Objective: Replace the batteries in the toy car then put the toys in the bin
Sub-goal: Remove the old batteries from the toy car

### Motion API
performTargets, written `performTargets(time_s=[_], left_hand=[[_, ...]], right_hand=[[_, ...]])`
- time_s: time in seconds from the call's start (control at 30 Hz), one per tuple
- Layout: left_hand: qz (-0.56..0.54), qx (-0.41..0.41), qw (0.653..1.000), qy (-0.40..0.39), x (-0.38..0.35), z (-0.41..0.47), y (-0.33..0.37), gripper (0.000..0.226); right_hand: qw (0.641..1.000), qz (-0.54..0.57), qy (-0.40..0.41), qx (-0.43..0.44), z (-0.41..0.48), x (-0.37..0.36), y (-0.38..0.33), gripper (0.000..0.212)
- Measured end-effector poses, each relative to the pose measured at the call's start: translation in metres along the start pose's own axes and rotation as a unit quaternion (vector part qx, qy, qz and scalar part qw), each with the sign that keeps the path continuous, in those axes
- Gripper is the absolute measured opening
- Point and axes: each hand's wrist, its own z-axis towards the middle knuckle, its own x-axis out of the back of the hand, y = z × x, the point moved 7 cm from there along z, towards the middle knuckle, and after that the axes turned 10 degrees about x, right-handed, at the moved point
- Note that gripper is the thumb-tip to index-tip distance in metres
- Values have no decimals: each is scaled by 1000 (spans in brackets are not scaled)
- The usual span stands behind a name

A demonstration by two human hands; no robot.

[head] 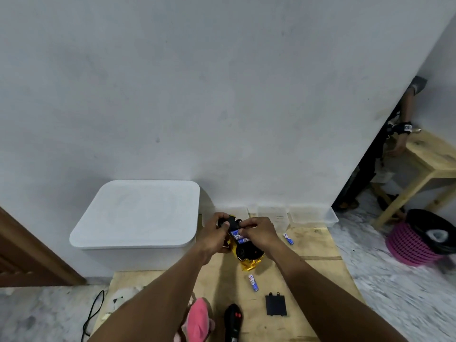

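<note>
Gold toy car [249, 257] is held upside down above the wooden table [315, 275]. Left hand [214, 235] grips its far end; right hand [259, 230] fingers pinch batteries [238, 236] in the open compartment. White lidded bin [138, 215] stands left.

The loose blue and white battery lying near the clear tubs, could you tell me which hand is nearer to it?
Right. The right hand works at the upturned yellow toy car, just left of that blue and white battery. The left hand grips the car's far side, farther away.
</note>
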Motion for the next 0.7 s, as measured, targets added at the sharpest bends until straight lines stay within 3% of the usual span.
performTargets(time_s=[0.2, 0.37, 0.7], left_hand=[[-36, 23, 999, -7, -7, -2, -1, 31], [-47, -8, 999, 1, -9, -4, 3, 35], [-50, -48, 998, 10, 0, -10, 8, 42]], right_hand=[[998, -60, 27, 3, 3, 6, -1, 24], [997, -53, 59, -12, 1, 7, 2, 23], [992, 101, 62, -54, -5, 0, 7, 15]])
